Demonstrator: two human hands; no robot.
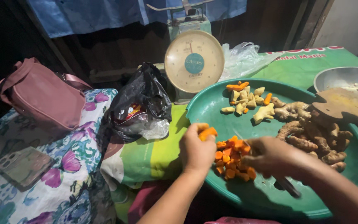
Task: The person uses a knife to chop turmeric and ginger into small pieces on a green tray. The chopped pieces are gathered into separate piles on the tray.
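A wide green plastic basin [212, 108] sits on a green printed cloth [303, 66], with a round-dialled kitchen scale [194, 61] behind it and a crumpled black plastic bag [139, 101] to its left. Knobbly ginger roots [315, 139] lie at the basin's right. The left hand [196, 151] pinches an orange turmeric piece [207, 133], long axis tilted up-right, above chopped orange bits [231, 159]. The right hand [270, 157] is closed around a dark knife handle [289, 187].

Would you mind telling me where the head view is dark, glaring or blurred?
Head view: the left side around the pink bag sinks into shadow; the scale dial is brightly lit with mild glare; the right hand is slightly motion-blurred; the green tray and orange pieces stay sharp.
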